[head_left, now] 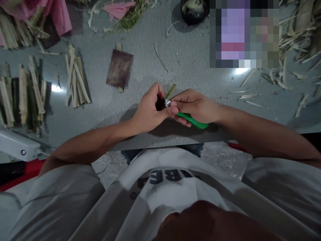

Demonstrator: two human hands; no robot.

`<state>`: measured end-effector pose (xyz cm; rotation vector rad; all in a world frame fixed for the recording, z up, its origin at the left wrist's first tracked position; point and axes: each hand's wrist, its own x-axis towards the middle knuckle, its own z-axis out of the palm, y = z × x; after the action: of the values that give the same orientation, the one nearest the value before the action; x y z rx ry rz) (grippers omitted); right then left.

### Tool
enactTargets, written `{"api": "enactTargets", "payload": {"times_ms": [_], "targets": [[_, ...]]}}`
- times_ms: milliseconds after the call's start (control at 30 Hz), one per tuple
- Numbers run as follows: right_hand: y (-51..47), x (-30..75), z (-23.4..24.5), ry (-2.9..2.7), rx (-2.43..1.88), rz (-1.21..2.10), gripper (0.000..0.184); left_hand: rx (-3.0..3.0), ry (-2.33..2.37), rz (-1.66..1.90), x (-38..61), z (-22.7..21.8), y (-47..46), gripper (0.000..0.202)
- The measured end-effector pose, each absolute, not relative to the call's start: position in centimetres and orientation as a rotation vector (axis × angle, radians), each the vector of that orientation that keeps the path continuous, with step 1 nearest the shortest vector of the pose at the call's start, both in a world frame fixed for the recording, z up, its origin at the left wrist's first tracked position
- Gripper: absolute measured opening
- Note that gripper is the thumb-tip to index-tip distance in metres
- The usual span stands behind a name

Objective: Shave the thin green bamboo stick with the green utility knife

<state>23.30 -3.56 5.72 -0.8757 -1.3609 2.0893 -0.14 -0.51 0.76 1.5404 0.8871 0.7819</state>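
Near the front edge of the table, my left hand [149, 109] pinches a thin greenish bamboo strip [171, 89], whose end sticks up between my hands. My right hand [198, 104] is closed round a green-handled utility knife [195, 122]. Its metal tip lies against the strip, close to my left thumb; my fingers hide most of the blade. Beyond my left hand lies a dark reddish-brown sheet, perhaps sandpaper [119, 68], with a strip poking out at both ends.
At the left lie a small pile of bamboo strips [76, 80] and a larger group of strips [23, 97]. Pink cloth [60, 18] is behind them. A black bowl [194, 13] stands at the back. Shavings [283, 73] litter the right side. A white device [20, 145] sits at the left edge.
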Motion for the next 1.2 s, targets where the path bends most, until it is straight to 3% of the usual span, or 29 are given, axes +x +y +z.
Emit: {"api": "enactTargets", "payload": {"times_ms": [367, 700, 933, 1200], "targets": [[-3.1, 23.6, 4.8, -1.323, -0.714, 2.178, 0.063, 1.498, 0.842, 0.762, -0.3, 0.0, -0.7, 0.092], [-3.4, 23.4, 5.1, -1.308, -0.826, 1.992, 0.071, 1.551, 0.905, 0.829, -0.1, 0.5, -0.6, 0.089], [-3.0, 23.9, 5.2, -1.328, -0.842, 2.189, 0.07, 1.523, 0.888, 0.79, -0.1, 0.2, -0.9, 0.084], [-3.3, 23.9, 5.9, -1.356, -0.958, 1.848, 0.072, 1.643, 0.948, 0.946, -0.1, -1.0, -0.3, 0.085]]}}
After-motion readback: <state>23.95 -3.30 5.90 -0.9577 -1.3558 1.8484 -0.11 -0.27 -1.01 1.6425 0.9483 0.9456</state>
